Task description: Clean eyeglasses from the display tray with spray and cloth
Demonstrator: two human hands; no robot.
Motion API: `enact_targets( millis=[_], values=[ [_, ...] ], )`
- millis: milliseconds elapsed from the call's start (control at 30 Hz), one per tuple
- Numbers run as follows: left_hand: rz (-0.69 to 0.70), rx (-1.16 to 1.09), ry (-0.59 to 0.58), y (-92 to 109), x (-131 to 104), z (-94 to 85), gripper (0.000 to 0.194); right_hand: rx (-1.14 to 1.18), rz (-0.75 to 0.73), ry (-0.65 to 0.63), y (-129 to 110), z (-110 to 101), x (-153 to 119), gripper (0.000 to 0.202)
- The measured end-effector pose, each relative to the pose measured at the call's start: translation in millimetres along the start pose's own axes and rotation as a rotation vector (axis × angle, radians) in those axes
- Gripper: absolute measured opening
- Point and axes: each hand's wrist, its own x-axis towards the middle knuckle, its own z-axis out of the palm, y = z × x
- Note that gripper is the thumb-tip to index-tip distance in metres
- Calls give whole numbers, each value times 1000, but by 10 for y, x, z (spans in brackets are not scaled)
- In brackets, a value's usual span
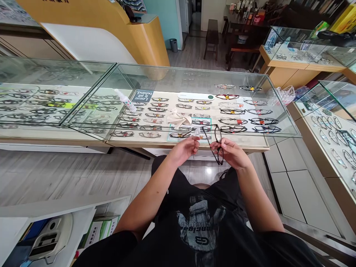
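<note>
My right hand point(233, 152) grips a pair of black-framed glasses point(217, 145) at the front, turned on edge over my lap. One arm of the glasses sticks out to the left, with a small white tag point(197, 131) on it. My left hand point(185, 147) is beside that arm, fingers pinched at the tag end. Both hands hover just in front of the glass display case point(178, 79). On the case top lie a crumpled beige cloth point(178, 118) and a small spray bottle point(126, 101).
Rows of eyeglass frames fill the counter under the glass. More glass cases stand at right point(330, 122) and far right point(303, 52). A white desk with a device point(47, 237) is at lower left. A wooden bench point(212, 37) and bin stand beyond.
</note>
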Motion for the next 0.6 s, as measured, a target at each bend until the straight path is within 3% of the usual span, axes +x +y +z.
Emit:
enact_targets(
  millis=[100, 267, 467, 600],
  values=[
    [82, 211, -39, -67, -40, 162, 36, -27, 9, -2, -9, 44, -17, 29],
    [206, 339, -15, -69, -1, 340, 44, -20, -2, -8, 0, 115, -26, 26],
    [292, 380, 63, -69, 54, 306, 49, 115, -73, 55, 28, 140, -23, 24],
    [272, 320, 137, -73, 48, 203, 50, 180, -163, 127, 8, 129, -15, 22]
  ],
)
